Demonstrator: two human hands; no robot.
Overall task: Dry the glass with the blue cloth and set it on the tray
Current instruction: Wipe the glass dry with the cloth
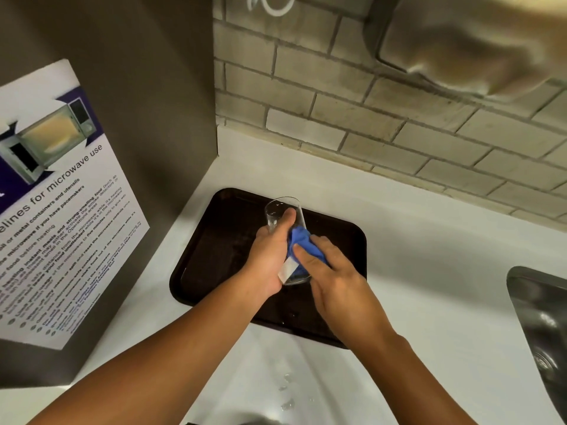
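Note:
A clear drinking glass [280, 208] is held tilted over the dark brown tray [214, 240], its base pointing away from me and its mouth toward me. My left hand [268, 259] wraps around its side. My right hand [334, 280] presses the blue cloth [302, 242] against the glass near its mouth; part of the cloth seems tucked inside. A white tag of the cloth shows by my left palm. Water droplets cling to the glass base.
The tray lies on a white counter [429, 271] in a corner. A grey panel with a microwave-use poster [55, 210] rises at the left, a brick-tile wall [368, 102] behind. A steel sink [543, 326] sits at the right edge. Water drops [287, 391] lie near the front.

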